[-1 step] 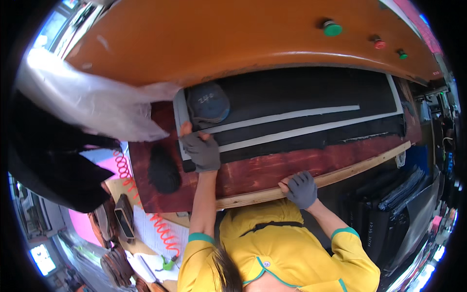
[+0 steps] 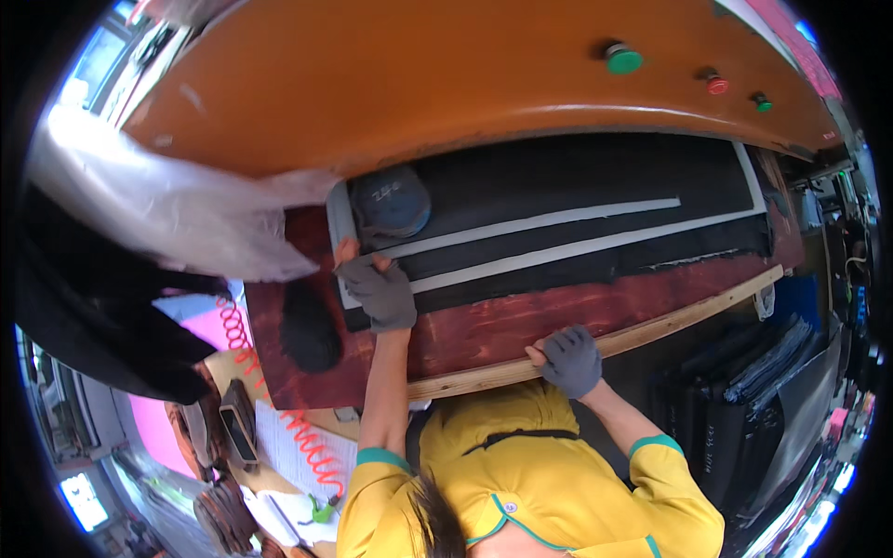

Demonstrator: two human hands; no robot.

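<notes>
Workshop, crowded around the rim with goods and equipment. Machine (image 2: 400, 88): orange, curved front edge, spanning the top. Board (image 2: 493, 330): dark red, streaked, below the machine. Person (image 2: 521, 474): yellow shirt with green trim, standing at the board's near side. Sheet (image 2: 549, 177): black, flat on the board, its far edge by the machine. Film (image 2: 177, 191): clear plastic, crumpled, at left. Cloth (image 2: 84, 288): black, hanging beneath the film. Stack (image 2: 721, 400): black sheets, lower right, beside the person. Rail (image 2: 688, 318): pale wood, along the board's near edge. Strips (image 2: 558, 244): light grey, on the sheet; one runs near its front edge, others along its two ends, and a shorter one lies inside. Paper (image 2: 279, 442): lower left, partly under the hose (image 2: 312, 446), red and coiled. Pad (image 2: 394, 206): blue-grey, rounded, chalk-marked, on the sheet's left end. Left hand (image 2: 379, 290): grey glove, bare fingertips, laid over the sheet's near left corner just below the pad, fingers slightly bent; whether it pinches anything cannot be told. Right hand (image 2: 569, 361): matching glove, fingers together and curled over the rail; its underside is hidden, so the firmness of its hold cannot be told. Oval piece (image 2: 310, 327): black, on the board left of the left hand. Nozzle (image 2: 323, 510): green, at the hose's lower end. Buttons (image 2: 624, 60): two green, one red, on the machine's front.
</notes>
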